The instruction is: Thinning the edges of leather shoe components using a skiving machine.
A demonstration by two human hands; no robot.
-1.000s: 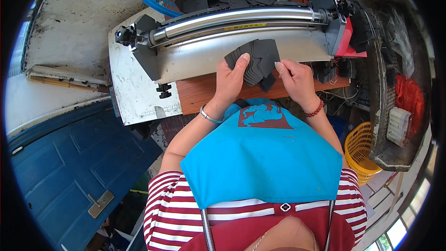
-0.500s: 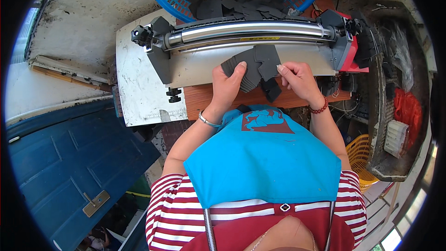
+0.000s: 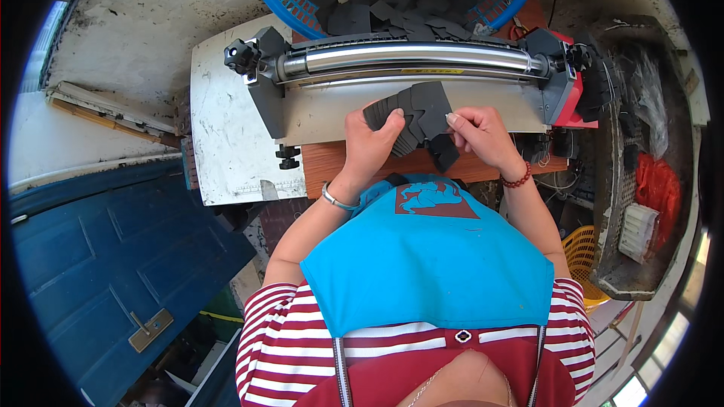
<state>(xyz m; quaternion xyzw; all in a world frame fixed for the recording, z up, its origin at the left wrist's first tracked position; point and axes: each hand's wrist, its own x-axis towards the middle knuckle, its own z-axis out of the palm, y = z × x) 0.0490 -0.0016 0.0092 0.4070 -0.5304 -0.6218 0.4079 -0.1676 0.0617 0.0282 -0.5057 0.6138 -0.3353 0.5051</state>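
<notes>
A fanned stack of thin dark grey sheet pieces (image 3: pixel 407 117) is gripped by my left hand (image 3: pixel 371 138), thumb on top and fingers beneath. My right hand (image 3: pixel 481 134) pinches the right edge of the outermost piece between thumb and fingertips. The stack is held just in front of a roller machine (image 3: pixel 415 57), over its flat metal plate (image 3: pixel 324 111). Below the stack, near the wooden tabletop edge, another dark piece (image 3: pixel 443 154) hangs at an angle; what supports it is hidden.
Behind the machine stands a blue plastic basket (image 3: pixel 280 1) heaped with dark grey pieces (image 3: pixel 392 7). A white board (image 3: pixel 234 120) lies to the left, above a blue door (image 3: pixel 113 271). At the right are a worn trough (image 3: pixel 615 203), a red plastic bag (image 3: pixel 656 188) and a yellow basket (image 3: pixel 579 252).
My right hand has moved slightly left and down, closer to the stack's right edge. The whole view has shifted a little. My left hand keeps its hold on the stack.
</notes>
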